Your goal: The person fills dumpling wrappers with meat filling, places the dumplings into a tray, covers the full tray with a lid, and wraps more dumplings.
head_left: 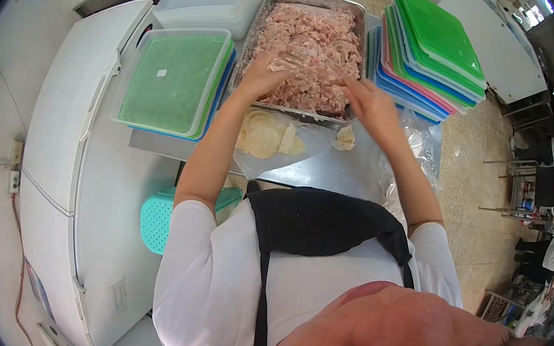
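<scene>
A deep metal tray (pixel 361 11) holds a large mass of pink ground meat (pixel 308 29). My left hand (pixel 267 73) reaches over the tray's left side, its fingers stretched out across the meat and coated with it. At the tray's near right corner is my right hand (pixel 370 99), fingers bent and pressed together; what they hold, if anything, is hidden. Thin round dough wrappers (pixel 262 135) lie stacked on clear plastic just below the tray. A separate folded piece of wrapper (pixel 344 138) rests on the metal table (pixel 317 167) below my right hand.
Green-lidded containers (pixel 174 82) stand left of the tray, with stacked clear containers (pixel 213 2) behind them. A tall pile of coloured lids (pixel 439 38) is on the right. Crumpled clear plastic (pixel 416 136) lies near my right forearm. A turquoise basket (pixel 157 221) sits below the table, beside a white freezer (pixel 84 161).
</scene>
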The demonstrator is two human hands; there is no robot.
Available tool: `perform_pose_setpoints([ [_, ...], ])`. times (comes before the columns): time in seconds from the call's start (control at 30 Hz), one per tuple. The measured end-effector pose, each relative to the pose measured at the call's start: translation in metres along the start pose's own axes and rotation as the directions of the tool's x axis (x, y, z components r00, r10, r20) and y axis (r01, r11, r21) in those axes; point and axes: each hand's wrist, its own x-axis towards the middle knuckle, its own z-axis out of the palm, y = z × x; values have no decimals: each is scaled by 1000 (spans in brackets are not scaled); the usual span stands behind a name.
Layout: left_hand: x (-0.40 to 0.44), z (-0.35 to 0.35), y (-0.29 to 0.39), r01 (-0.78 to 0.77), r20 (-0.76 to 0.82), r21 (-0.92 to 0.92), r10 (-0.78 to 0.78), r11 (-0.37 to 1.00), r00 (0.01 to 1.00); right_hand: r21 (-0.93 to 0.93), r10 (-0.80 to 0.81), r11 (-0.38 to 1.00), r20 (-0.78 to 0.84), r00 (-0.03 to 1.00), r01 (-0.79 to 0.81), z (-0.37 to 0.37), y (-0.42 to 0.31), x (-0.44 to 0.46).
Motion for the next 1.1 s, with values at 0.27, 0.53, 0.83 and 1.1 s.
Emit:
perform_pose_setpoints([
  [0.27, -12, -30, 27, -151, 93, 22, 148, 988, 985, -163, 330, 942, 280, 902, -294, 23, 32, -12],
  [0.53, 7, -54, 40, -447, 473, -108, 441, 888, 763, 480, 186, 805, 354, 917, -348, 12, -26, 3],
  [0.83, 22, -44, -6, -334, 278, 29, 313, 942, 908, -26, 175, 984, 102, 979, -173, 15, -34, 2],
  [1.1, -12, -58, 37, -145, 320, -14, 142, 989, 937, 91, 400, 891, 308, 863, -445, 11, 27, -33],
])
